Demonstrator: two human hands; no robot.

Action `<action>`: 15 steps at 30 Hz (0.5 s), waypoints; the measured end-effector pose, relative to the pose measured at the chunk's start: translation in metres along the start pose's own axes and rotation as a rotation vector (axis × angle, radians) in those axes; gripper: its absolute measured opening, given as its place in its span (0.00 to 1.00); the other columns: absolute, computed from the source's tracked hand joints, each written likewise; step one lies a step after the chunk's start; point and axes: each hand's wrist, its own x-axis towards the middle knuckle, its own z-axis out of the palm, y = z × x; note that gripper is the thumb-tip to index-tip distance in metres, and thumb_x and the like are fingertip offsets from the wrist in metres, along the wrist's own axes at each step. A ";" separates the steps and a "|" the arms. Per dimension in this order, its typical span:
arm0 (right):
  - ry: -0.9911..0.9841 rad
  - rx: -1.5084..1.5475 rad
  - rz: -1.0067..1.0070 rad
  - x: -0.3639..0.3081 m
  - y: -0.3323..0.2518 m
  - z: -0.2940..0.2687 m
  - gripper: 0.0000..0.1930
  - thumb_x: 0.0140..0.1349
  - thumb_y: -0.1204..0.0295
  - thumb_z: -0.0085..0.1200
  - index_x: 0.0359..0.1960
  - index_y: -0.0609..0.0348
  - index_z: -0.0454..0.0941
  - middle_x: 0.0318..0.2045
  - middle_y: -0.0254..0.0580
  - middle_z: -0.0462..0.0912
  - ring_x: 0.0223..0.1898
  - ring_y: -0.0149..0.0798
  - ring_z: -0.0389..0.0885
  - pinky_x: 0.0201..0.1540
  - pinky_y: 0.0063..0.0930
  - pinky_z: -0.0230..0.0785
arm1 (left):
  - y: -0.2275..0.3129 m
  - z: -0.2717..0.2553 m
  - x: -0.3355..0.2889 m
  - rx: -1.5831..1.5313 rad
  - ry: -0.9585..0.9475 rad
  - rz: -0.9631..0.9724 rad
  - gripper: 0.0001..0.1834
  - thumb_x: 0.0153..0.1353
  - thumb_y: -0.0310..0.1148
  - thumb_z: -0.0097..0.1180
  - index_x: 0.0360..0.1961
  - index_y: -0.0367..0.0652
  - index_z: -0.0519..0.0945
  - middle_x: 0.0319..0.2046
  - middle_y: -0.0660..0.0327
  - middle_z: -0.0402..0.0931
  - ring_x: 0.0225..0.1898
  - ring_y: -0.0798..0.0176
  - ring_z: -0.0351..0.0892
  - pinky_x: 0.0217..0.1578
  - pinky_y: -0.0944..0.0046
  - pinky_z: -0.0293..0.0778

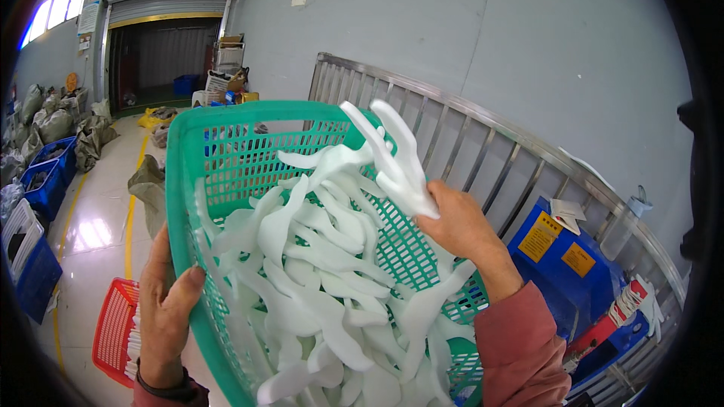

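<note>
A green plastic basket [178,194] with slotted walls fills the middle, tilted, holding a heap of white curved, wavy pieces [347,315] that look like foam. My left hand [167,305] grips its left wall, thumb toward the inside and fingers outside. Over the basket's right side, my right hand [466,218] is closed on white curved pieces [401,164], whose two narrow ends point up and away. Whether these are joined or separate I cannot tell. The right fingertips are partly hidden behind the hand and the pieces.
A metal railing [483,122] runs along the grey wall on the right. Beside it is a blue bin [556,275] with yellow labels and a clear bottle [624,227]. A red basket [115,332] stands on the floor at lower left. Blue crates [36,275] and sacks [54,122] line the left.
</note>
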 end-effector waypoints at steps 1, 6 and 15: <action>-0.064 -0.034 -0.019 -0.001 0.001 -0.001 0.24 0.59 0.67 0.62 0.55 0.67 0.76 0.46 0.66 0.84 0.47 0.67 0.83 0.51 0.53 0.75 | 0.000 -0.001 0.000 0.013 0.001 -0.010 0.43 0.64 0.45 0.62 0.74 0.31 0.64 0.63 0.51 0.75 0.62 0.59 0.75 0.64 0.61 0.68; 0.434 0.281 0.108 -0.006 0.011 -0.018 0.25 0.61 0.67 0.65 0.57 0.68 0.76 0.45 0.58 0.86 0.45 0.50 0.87 0.49 0.41 0.78 | -0.004 -0.002 0.001 -0.012 0.008 -0.012 0.43 0.64 0.44 0.62 0.74 0.32 0.63 0.63 0.51 0.75 0.62 0.59 0.75 0.65 0.61 0.68; 0.046 0.459 -0.178 0.036 -0.009 -0.006 0.27 0.60 0.59 0.70 0.53 0.67 0.79 0.55 0.51 0.81 0.54 0.46 0.82 0.56 0.38 0.75 | 0.005 -0.001 -0.001 -0.024 -0.043 -0.010 0.42 0.65 0.39 0.61 0.75 0.31 0.61 0.66 0.51 0.72 0.67 0.58 0.71 0.69 0.59 0.63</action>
